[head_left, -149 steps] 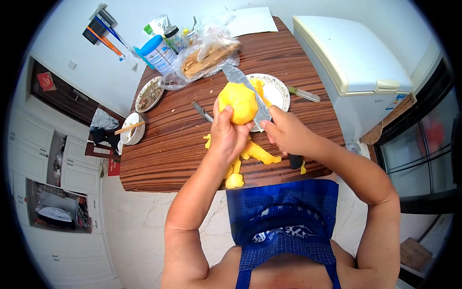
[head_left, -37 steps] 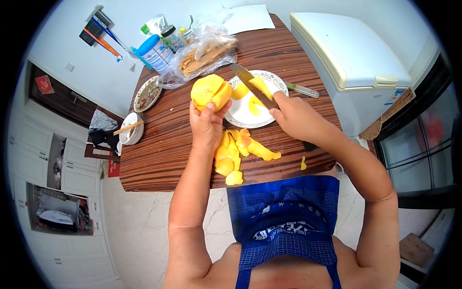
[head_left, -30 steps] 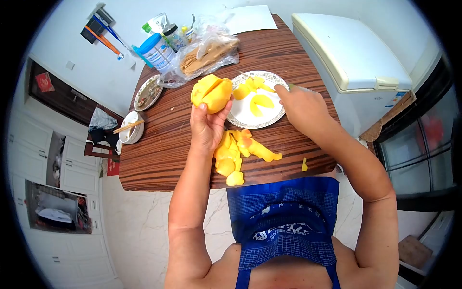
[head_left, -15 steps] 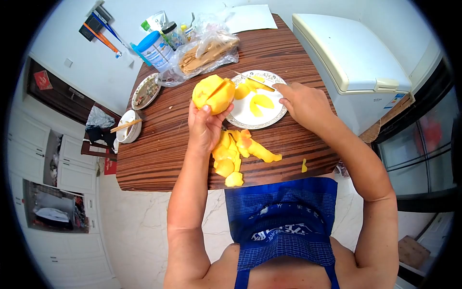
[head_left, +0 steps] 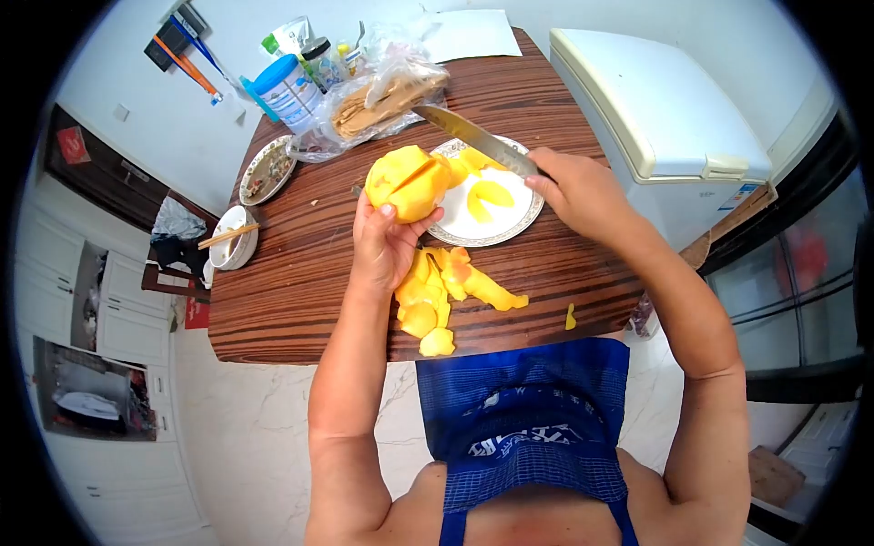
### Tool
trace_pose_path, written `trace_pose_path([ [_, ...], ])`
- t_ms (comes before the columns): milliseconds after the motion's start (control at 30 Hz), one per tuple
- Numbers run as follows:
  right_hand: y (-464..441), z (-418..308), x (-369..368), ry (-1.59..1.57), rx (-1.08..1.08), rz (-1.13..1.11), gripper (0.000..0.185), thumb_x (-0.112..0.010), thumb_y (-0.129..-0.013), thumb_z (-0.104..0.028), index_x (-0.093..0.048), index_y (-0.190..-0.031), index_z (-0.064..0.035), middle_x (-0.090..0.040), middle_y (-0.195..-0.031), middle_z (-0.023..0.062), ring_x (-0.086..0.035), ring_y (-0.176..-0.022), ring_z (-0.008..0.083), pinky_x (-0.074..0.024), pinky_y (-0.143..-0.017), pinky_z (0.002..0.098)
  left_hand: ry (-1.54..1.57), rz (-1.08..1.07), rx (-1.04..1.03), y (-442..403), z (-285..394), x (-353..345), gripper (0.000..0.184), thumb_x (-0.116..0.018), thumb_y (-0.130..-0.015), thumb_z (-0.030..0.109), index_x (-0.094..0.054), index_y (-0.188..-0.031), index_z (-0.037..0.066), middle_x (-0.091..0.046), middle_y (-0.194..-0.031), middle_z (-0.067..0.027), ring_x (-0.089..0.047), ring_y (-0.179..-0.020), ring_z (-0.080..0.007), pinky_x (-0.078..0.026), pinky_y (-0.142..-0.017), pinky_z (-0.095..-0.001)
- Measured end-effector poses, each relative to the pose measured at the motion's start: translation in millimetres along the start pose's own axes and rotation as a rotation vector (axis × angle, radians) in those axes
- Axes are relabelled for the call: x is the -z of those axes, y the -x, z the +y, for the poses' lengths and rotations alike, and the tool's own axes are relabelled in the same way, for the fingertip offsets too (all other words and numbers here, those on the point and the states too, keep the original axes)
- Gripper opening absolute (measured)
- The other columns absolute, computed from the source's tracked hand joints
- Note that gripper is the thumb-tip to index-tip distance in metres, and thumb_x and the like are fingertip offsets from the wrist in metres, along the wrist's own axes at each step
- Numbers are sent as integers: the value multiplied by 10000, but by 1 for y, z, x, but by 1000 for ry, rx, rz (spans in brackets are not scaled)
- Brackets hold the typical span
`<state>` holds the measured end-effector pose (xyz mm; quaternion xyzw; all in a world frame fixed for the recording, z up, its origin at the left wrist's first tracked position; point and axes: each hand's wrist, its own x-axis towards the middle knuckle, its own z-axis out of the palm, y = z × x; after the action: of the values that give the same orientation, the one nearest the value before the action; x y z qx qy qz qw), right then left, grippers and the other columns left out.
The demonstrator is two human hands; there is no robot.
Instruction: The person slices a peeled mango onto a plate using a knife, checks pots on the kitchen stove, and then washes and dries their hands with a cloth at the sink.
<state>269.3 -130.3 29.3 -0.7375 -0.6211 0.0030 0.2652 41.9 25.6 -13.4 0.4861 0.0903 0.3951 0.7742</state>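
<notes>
A peeled yellow fruit (head_left: pixel 403 185) with cuts in its top rests in my left hand (head_left: pixel 386 244), whose fingers wrap round its underside. My right hand (head_left: pixel 579 191) grips a knife (head_left: pixel 477 136) at its near end, the handle hidden in the fist. The blade points up and left, over the far edge of a patterned white plate (head_left: pixel 500 229). Several yellow slices (head_left: pixel 492 194) lie on that plate. Yellow peelings (head_left: pixel 421 296) are heaped on the wooden table in front of the plate, and a small scrap (head_left: pixel 571 317) lies to their right.
On the wooden table (head_left: pixel 300 309), a plastic bag of brown sticks (head_left: pixel 369 111) and a blue-lidded tub (head_left: pixel 287 91) stand at the back left. A dish (head_left: pixel 266 171) and a bowl with chopsticks (head_left: pixel 238 247) sit at the left edge. A white freezer (head_left: pixel 665 109) is on the right.
Over the last second the knife has risen from low over the plate, its blade now broadside above the far rim. Earlier, my left hand moved the fruit leftward, and slices gathered on the plate.
</notes>
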Motion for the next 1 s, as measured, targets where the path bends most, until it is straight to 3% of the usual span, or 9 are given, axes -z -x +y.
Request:
trace_pose_path([
  [200,-16,1,20,-80,71,17,216,-513,-949,-272,-583,-1066,-105,-661,-949,143,-624,-906,369,-490,-743,475,78,-44,49,0,5,1,779,-713,-782,348,-341,-1402,57,-509,-1312,-225,-608,-1087,-396,-587,-846,-423],
  [267,-27,1,22,-78,116,14,215,-510,-950,-272,-587,-1049,-97,-658,-949,146,-620,-912,370,-489,-750,470,173,-172,111,-2,2,10,693,-660,-824,255,-311,-1393,68,-456,-1362,-197,-555,-1180,-366,-569,-869,-495],
  [367,-47,2,24,-60,301,101,217,-516,-947,-269,-592,-1022,-79,-652,-935,152,-618,-898,372,-487,-747,462,193,-220,137,-2,3,8,707,-656,-818,244,-298,-1403,71,-458,-1357,-194,-555,-1180,-363,-573,-857,-495],
  [433,-58,-4,31,-98,361,-31,197,-524,-954,-217,-567,-975,-26,-613,-892,152,-590,-855,355,-472,-748,406,200,-235,140,-2,3,7,711,-654,-816,242,-294,-1406,71,-457,-1356,-193,-555,-1181,-362,-574,-852,-496],
  [667,-78,-10,34,-102,426,-185,200,-540,-948,-227,-558,-963,-28,-588,-854,151,-571,-808,346,-462,-727,413,229,-226,167,-2,2,8,655,-656,-814,230,-326,-1354,62,-472,-1331,-198,-556,-1179,-359,-573,-847,-501],
  [767,-83,-9,35,-33,462,-193,203,-543,-945,-233,-537,-924,-31,-572,-829,150,-565,-790,352,-457,-708,420,217,-216,178,-4,2,9,634,-661,-821,228,-337,-1336,50,-481,-1322,-200,-555,-1181,-358,-563,-863,-505],
  [833,-87,-7,35,31,439,-251,218,-525,-942,-303,-536,-919,-86,-626,-855,142,-604,-845,382,-471,-711,485,202,-209,183,-5,2,9,629,-662,-825,229,-339,-1331,41,-484,-1321,-200,-554,-1182,-357,-557,-872,-509],
  [1000,-91,-4,30,67,437,-291,222,-524,-942,-314,-541,-913,-95,-626,-827,142,-609,-830,381,-471,-707,495,181,-190,187,-4,4,6,642,-655,-842,241,-343,-1346,-7,-500,-1320,-206,-563,-1176,-342,-549,-886,-498],
])
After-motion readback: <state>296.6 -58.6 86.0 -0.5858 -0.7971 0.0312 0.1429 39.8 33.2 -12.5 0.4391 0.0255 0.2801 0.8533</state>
